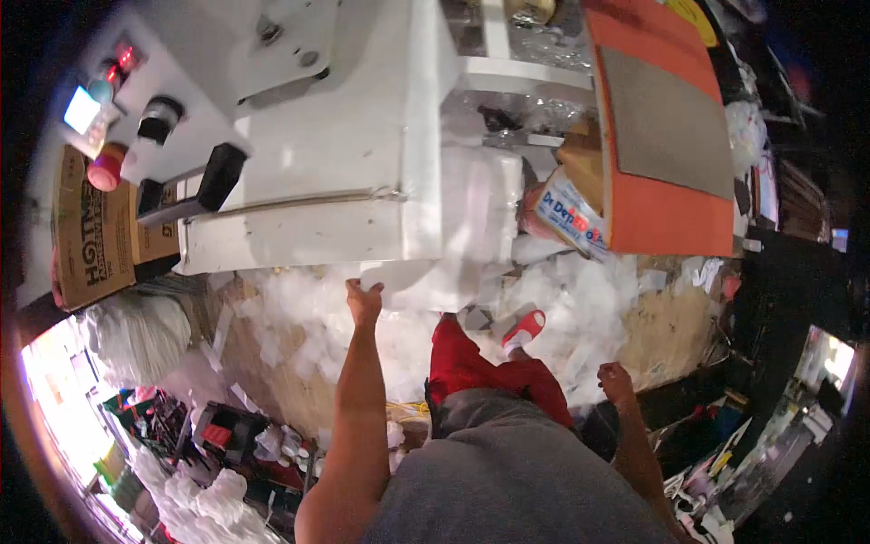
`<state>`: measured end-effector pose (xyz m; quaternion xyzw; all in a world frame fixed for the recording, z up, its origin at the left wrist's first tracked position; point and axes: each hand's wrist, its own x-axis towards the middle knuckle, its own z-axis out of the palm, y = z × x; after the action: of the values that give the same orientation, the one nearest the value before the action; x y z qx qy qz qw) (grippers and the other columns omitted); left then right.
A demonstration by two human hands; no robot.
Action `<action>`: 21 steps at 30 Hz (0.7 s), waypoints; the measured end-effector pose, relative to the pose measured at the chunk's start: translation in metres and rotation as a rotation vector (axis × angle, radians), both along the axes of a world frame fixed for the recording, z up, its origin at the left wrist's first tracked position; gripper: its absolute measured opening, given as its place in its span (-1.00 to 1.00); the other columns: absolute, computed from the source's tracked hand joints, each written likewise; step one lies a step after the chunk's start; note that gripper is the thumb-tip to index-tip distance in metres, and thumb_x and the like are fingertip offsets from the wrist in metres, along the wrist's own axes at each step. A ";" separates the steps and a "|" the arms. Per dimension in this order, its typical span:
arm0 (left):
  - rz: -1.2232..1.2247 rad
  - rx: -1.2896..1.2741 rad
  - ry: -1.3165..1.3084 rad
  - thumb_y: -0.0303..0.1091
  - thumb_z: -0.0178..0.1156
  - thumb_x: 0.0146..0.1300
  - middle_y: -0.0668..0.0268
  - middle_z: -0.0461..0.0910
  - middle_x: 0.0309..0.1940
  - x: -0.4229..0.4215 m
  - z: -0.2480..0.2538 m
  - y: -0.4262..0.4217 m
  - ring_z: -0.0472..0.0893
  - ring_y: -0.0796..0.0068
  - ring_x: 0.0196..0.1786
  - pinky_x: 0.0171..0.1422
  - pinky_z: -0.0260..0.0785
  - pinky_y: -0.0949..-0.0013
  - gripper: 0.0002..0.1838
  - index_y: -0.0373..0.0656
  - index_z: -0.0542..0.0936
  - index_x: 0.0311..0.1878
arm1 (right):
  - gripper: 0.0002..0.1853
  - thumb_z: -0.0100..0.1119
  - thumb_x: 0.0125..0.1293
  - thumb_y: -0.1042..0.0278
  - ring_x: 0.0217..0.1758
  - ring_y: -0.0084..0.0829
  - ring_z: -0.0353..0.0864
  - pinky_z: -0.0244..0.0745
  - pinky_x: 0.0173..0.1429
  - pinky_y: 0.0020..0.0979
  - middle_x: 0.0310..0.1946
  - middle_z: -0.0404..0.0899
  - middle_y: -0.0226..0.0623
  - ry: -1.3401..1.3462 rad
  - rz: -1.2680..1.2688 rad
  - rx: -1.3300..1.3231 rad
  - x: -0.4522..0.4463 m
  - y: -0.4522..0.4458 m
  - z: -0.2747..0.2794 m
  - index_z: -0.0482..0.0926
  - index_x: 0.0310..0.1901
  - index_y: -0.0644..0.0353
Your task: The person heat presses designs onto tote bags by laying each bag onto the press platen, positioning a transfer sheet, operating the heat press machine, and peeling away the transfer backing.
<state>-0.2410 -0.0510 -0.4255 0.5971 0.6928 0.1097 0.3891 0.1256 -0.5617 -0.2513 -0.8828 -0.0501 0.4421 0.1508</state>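
Note:
My left hand (pixel 364 301) is below the front edge of the white machine (pixel 299 238), its fingers curled at the left end of a stack of white plastic bags (pixel 444 283). The stack hangs down from beside the machine, with its folds blurred. My right hand (pixel 616 383) is out to the right, away from the machine. Its fingers are curled in, and nothing shows in them. Loose white plastic scraps (pixel 580 299) cover the floor around my feet.
A control box (pixel 172 136) with lit buttons juts out at upper left, beside a cardboard box (pixel 104 227). An orange panel (pixel 671 213) stands at upper right, near a printed bag (pixel 571 213). White bundles (pixel 140 335) and clutter lie at left.

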 end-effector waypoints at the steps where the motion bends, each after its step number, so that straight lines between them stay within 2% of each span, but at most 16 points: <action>1: -0.008 0.055 -0.011 -0.31 0.46 0.03 -0.12 0.65 -0.21 0.000 0.005 -0.003 0.64 -0.15 -0.08 0.00 0.46 0.03 -0.57 -0.31 0.49 -0.13 | -0.73 0.21 0.36 0.31 -0.36 -0.43 0.69 0.62 -0.27 -0.35 -0.29 0.65 -0.24 -0.007 -0.050 0.063 -0.002 -0.005 -0.005 0.58 -0.05 0.33; 2: -0.080 0.054 0.020 -0.33 0.41 0.09 -0.09 0.64 -0.27 0.006 0.025 -0.003 0.63 -0.18 -0.11 -0.02 0.45 0.02 -0.63 -0.29 0.47 -0.15 | -0.73 0.21 0.36 0.31 -0.36 -0.43 0.69 0.62 -0.27 -0.35 -0.29 0.65 -0.24 -0.012 -0.059 0.072 -0.002 -0.009 -0.006 0.58 -0.05 0.33; 4: -0.011 0.064 0.002 -0.33 0.40 0.10 -0.06 0.64 -0.35 -0.003 0.007 -0.005 0.63 -0.15 -0.15 -0.04 0.44 0.01 -0.69 -0.27 0.49 -0.23 | -0.72 0.21 0.36 0.20 -0.37 -0.40 0.70 0.62 -0.23 -0.25 -0.33 0.67 -0.16 0.037 -0.068 0.135 0.004 -0.018 -0.011 0.59 -0.06 0.24; 5: -0.009 0.081 -0.001 -0.33 0.40 0.10 -0.06 0.64 -0.35 -0.001 0.013 -0.003 0.63 -0.15 -0.15 -0.04 0.44 0.01 -0.69 -0.27 0.49 -0.23 | -0.72 0.22 0.36 0.20 -0.37 -0.40 0.70 0.62 -0.23 -0.26 -0.32 0.68 -0.19 0.038 -0.076 0.142 0.008 -0.029 -0.025 0.59 -0.07 0.24; 6: -0.114 0.168 0.144 -0.33 0.39 0.10 -0.04 0.63 -0.39 0.001 0.021 -0.001 0.63 -0.15 -0.18 -0.05 0.44 0.01 -0.72 -0.26 0.50 -0.29 | -0.72 0.22 0.36 0.20 -0.37 -0.40 0.70 0.62 -0.23 -0.26 -0.32 0.68 -0.19 0.034 -0.069 0.163 0.012 -0.030 -0.027 0.59 -0.07 0.24; 7: -0.212 0.252 0.293 -0.33 0.38 0.09 -0.02 0.62 -0.42 0.003 0.029 -0.001 0.63 -0.14 -0.20 -0.05 0.44 0.01 -0.75 -0.26 0.51 -0.35 | -0.74 0.22 0.34 0.26 -0.37 -0.40 0.69 0.63 -0.24 -0.31 -0.33 0.67 -0.19 0.010 -0.010 0.182 0.016 -0.032 -0.030 0.59 -0.08 0.28; 8: -0.100 0.227 0.166 -0.30 0.39 0.06 0.00 0.61 -0.46 -0.001 0.021 0.000 0.63 -0.11 -0.20 -0.04 0.45 0.03 -0.75 -0.24 0.53 -0.43 | -0.75 0.23 0.32 0.33 -0.38 -0.39 0.68 0.65 -0.26 -0.36 -0.34 0.67 -0.20 -0.011 0.053 0.197 0.024 -0.036 -0.032 0.59 -0.08 0.32; 10: -0.039 0.253 0.227 -0.25 0.40 0.06 0.02 0.64 -0.39 0.021 0.062 -0.008 0.64 -0.08 -0.16 -0.01 0.46 0.04 -0.72 -0.25 0.57 -0.33 | -0.77 0.23 0.31 0.35 -0.36 -0.41 0.67 0.65 -0.25 -0.37 -0.32 0.66 -0.22 0.010 0.069 0.208 0.050 -0.049 -0.041 0.59 -0.09 0.32; 14: 0.016 0.349 0.246 -0.20 0.39 0.08 0.01 0.67 -0.28 0.030 0.071 -0.003 0.65 -0.05 -0.11 0.03 0.47 0.07 -0.66 -0.27 0.58 -0.24 | -0.78 0.24 0.31 0.37 -0.32 -0.44 0.65 0.67 -0.23 -0.34 -0.31 0.64 -0.25 0.024 -0.057 0.285 0.095 -0.101 -0.047 0.57 -0.10 0.32; 16: -0.013 0.309 0.321 -0.20 0.37 0.12 -0.01 0.66 -0.19 0.034 0.078 -0.005 0.64 -0.07 -0.08 0.06 0.46 0.07 -0.64 -0.27 0.57 -0.16 | -0.71 0.24 0.33 0.26 -0.35 -0.36 0.70 0.67 -0.25 -0.30 -0.29 0.68 -0.17 0.031 -0.086 0.252 0.118 -0.124 -0.028 0.57 -0.08 0.31; 17: 0.056 0.307 0.275 -0.22 0.33 0.14 -0.02 0.64 -0.20 0.043 0.090 -0.011 0.63 -0.06 -0.08 0.07 0.46 0.08 -0.67 -0.28 0.56 -0.17 | -0.72 0.25 0.32 0.28 -0.36 -0.37 0.70 0.67 -0.29 -0.31 -0.29 0.67 -0.16 0.001 -0.121 0.307 0.126 -0.143 -0.031 0.56 -0.09 0.34; 18: 0.061 0.317 0.267 -0.22 0.33 0.14 -0.02 0.64 -0.20 0.042 0.081 -0.013 0.63 -0.06 -0.08 0.07 0.46 0.08 -0.67 -0.28 0.56 -0.17 | -0.72 0.25 0.32 0.28 -0.36 -0.37 0.70 0.67 -0.29 -0.31 -0.29 0.67 -0.16 -0.006 -0.117 0.317 0.137 -0.160 -0.030 0.56 -0.09 0.34; 20: 0.244 0.465 -0.089 -0.26 0.30 0.15 -0.03 0.63 -0.22 0.036 0.069 -0.014 0.63 -0.06 -0.09 0.04 0.46 0.10 -0.69 -0.30 0.54 -0.17 | -0.71 0.26 0.31 0.27 -0.38 -0.38 0.69 0.67 -0.31 -0.33 -0.31 0.66 -0.17 -0.006 -0.095 0.302 0.155 -0.187 -0.031 0.56 -0.11 0.34; 21: 0.317 0.453 -0.125 -0.30 0.25 0.16 0.03 0.62 -0.23 0.042 0.074 -0.020 0.62 0.08 -0.11 0.06 0.45 0.12 -0.73 -0.29 0.54 -0.17 | -0.71 0.26 0.31 0.27 -0.38 -0.38 0.69 0.67 -0.31 -0.33 -0.31 0.66 -0.17 -0.005 -0.087 0.311 0.162 -0.196 -0.035 0.56 -0.11 0.34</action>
<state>-0.1987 -0.0708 -0.3516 0.5454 0.7100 0.3577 0.2655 0.2872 -0.7580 -0.2864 -0.8512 -0.0800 0.4198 0.3047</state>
